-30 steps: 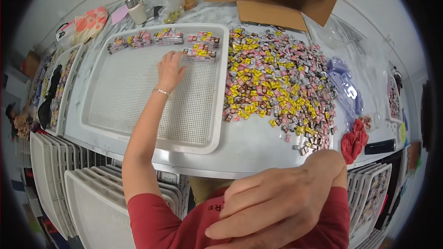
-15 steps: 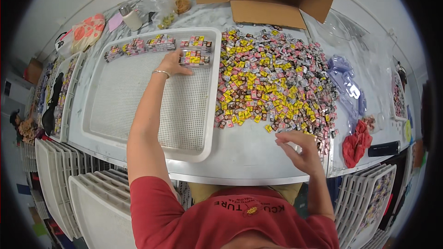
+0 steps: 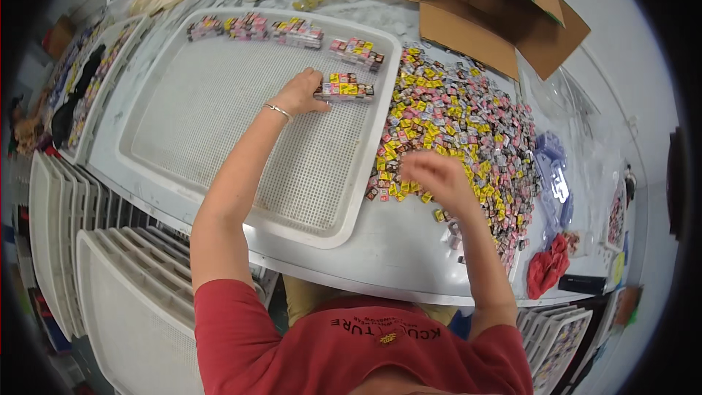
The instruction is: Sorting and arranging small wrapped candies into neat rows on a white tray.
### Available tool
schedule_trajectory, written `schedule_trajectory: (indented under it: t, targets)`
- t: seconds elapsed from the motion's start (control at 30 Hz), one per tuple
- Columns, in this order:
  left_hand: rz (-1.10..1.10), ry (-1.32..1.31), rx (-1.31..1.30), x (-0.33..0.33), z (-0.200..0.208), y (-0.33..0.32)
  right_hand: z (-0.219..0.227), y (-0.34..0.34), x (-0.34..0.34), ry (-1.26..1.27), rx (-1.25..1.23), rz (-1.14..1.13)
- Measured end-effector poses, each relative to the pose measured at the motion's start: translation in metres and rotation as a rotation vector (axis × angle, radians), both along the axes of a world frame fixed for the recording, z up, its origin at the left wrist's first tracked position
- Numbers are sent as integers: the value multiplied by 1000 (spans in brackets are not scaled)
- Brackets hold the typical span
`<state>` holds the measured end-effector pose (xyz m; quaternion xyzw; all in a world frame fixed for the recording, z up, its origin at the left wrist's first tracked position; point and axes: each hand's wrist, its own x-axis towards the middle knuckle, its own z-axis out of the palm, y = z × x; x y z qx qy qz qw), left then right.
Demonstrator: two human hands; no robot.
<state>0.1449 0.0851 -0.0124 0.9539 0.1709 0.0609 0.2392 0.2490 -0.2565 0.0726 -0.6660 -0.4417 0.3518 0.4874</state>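
My left hand [image 3: 301,93] is in the white perforated tray [image 3: 219,117], its fingers and thumb around the left end of a block of small printed squares [image 3: 349,88] in yellow, pink and black. Behind it in the tray sits a similar block [image 3: 357,54]. Several more blocks [image 3: 296,32] line the tray's far edge. To the right of the tray, my right hand [image 3: 442,179] hovers over the near left part of a big loose pile of the same squares [image 3: 468,124]. Its fingers point left, slightly blurred, with nothing visible in them.
An open cardboard box [image 3: 482,7] lies at the back, beyond the pile. Purple plastic bags [image 3: 552,168] and a red cloth [image 3: 547,267] lie on the right. A filled tray [image 3: 95,88] stands at the left, and stacked white trays [image 3: 131,307] are below the table edge.
The view has turned. My left hand has drawn the near block toward me, opening a gap from the block behind. My right hand has moved forward and left from the table's front onto the pile.
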Motion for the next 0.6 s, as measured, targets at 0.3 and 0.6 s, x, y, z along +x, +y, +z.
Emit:
schedule_trajectory:
  t: [0.3,0.6]
  targets:
    - [-9,-217,-6,-31,-22,-7,-31,190,112,-923,-6,8]
    - [7,-184,-23,-36,-16,-2,-43,250,122,-1019,-362,110]
